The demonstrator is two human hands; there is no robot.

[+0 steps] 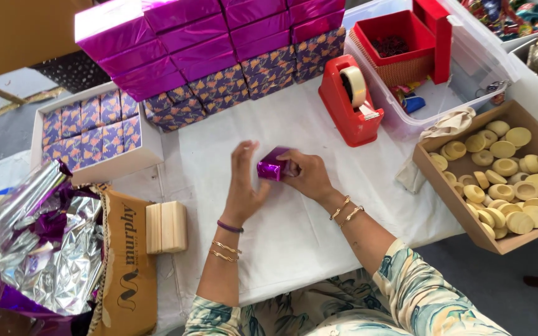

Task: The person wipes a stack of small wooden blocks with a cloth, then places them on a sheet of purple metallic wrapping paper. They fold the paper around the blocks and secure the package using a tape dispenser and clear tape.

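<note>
pinching a small purple foil-wrapped piece (273, 165), your right hand (306, 175) closes its fingers (289, 167) on one side while your left hand (244, 180) holds its fingers (248, 151) spread and curved against the other. you keep it just above the white surface (294, 230). a red tape dispenser (350, 99) stands near, stacked purple boxes (219, 50) behind, and a cardboard box of pale round pieces (512, 174) lies well apart.

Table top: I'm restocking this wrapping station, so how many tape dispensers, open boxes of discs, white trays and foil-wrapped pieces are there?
Red plastic tape dispenser: 1
Brown cardboard box of round pale discs: 1
White tray of patterned boxes: 1
Small purple foil-wrapped piece: 1
Total: 4
</note>
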